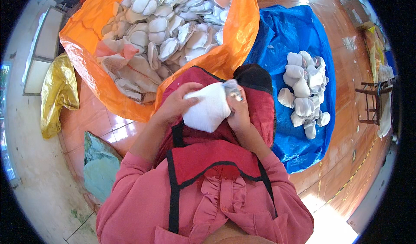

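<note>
White fabric piece (pixel 207 107) above your red apron (pixel 216 159), you have, from the left, an orange sack (pixel 82 66) of white pads (pixel 158 25), your left hand (pixel 184 100) gripping the fabric's left side, your right hand (pixel 238 112) closed around a blurred shiny bundle (pixel 233 89) at its right corner, then a blue sheet (pixel 281 27) bearing white pieces (pixel 302 86).

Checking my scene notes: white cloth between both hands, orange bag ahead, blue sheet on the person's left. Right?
Wrong side for the blue sheet: the head view shows it on the person's right. Rest stands: white cloth between left hand and right hand, orange bag ahead.
</note>
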A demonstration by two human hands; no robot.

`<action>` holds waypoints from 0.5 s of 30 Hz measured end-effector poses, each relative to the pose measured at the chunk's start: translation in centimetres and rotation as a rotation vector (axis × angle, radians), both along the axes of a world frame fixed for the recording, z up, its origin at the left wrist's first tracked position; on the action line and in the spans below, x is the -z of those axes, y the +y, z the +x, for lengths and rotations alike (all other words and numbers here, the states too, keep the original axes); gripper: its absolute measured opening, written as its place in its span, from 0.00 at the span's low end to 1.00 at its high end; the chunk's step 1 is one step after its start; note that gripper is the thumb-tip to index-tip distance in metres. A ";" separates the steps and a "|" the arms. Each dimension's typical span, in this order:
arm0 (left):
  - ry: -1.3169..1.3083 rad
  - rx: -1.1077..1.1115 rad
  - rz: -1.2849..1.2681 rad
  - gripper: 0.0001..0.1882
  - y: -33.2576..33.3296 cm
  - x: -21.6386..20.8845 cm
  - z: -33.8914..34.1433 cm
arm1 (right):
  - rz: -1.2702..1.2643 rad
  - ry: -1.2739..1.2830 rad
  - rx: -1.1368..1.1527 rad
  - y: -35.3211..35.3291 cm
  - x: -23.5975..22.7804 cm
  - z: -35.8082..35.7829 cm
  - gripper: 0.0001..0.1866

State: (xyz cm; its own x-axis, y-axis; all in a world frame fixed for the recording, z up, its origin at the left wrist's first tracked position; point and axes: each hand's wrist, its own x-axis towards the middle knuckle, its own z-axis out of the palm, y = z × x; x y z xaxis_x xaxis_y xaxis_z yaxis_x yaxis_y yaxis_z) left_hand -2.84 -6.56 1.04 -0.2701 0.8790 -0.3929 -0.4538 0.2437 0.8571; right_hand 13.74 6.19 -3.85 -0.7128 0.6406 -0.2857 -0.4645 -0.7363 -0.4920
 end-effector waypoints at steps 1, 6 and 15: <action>0.020 -0.052 -0.006 0.28 -0.5 -0.2 -0.6 | 0.018 0.052 0.039 0.0 -0.9 -0.1 0.22; -0.199 -0.197 -0.021 0.31 -1.5 -1.7 1.4 | 0.053 0.025 0.040 -0.2 0.4 -0.3 0.22; -0.100 -0.474 0.038 0.20 -2.2 -0.1 2.7 | 0.077 -0.105 0.077 -0.8 -0.2 -0.5 0.23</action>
State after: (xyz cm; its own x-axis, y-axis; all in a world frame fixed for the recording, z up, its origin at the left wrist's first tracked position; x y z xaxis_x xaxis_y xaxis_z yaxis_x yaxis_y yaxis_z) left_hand -0.16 -8.78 1.12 -0.6067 0.6827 -0.4073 -0.5881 -0.0407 0.8078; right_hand 13.24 5.43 -3.68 -0.6297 0.7149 -0.3040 -0.4613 -0.6590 -0.5941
